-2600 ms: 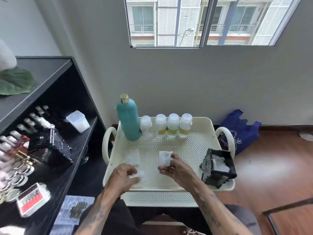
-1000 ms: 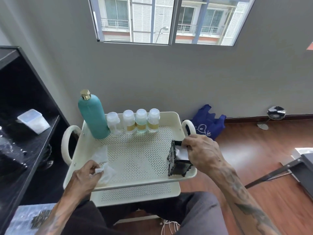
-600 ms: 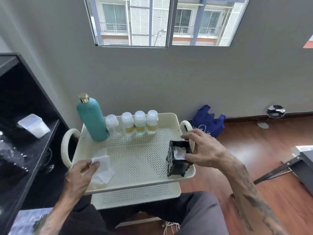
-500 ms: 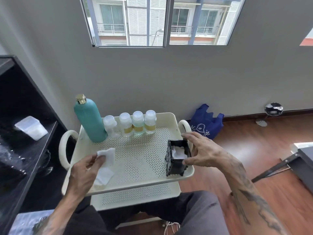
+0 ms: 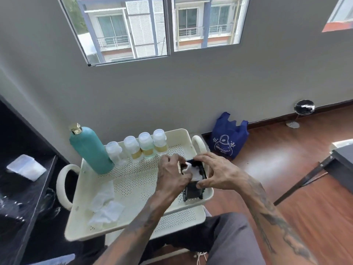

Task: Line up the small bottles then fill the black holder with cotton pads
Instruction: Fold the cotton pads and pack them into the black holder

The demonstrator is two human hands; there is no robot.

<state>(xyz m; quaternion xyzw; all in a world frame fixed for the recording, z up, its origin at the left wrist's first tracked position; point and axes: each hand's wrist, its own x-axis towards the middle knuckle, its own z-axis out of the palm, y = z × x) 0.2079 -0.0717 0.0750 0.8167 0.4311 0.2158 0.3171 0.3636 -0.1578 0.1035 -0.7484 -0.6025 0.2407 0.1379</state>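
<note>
While black holder is gripped by right hand, cotton pad is pinched into it by left hand; spare pads left on tray.

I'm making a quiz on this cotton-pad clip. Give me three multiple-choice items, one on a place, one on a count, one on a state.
1. Where on the tray does the black holder stand?
A. near right corner
B. far left corner
C. centre

2. How many small bottles stand beside the teal bottle?
A. two
B. four
C. six

3. What is the left hand doing?
A. resting flat on the tray
B. gripping the teal bottle
C. pushing a cotton pad into the holder

Answers: 1 A, it stands by the near right rim; 2 B, four caps show in a row; 3 C, its fingers pinch the pad at the holder's mouth.
</note>
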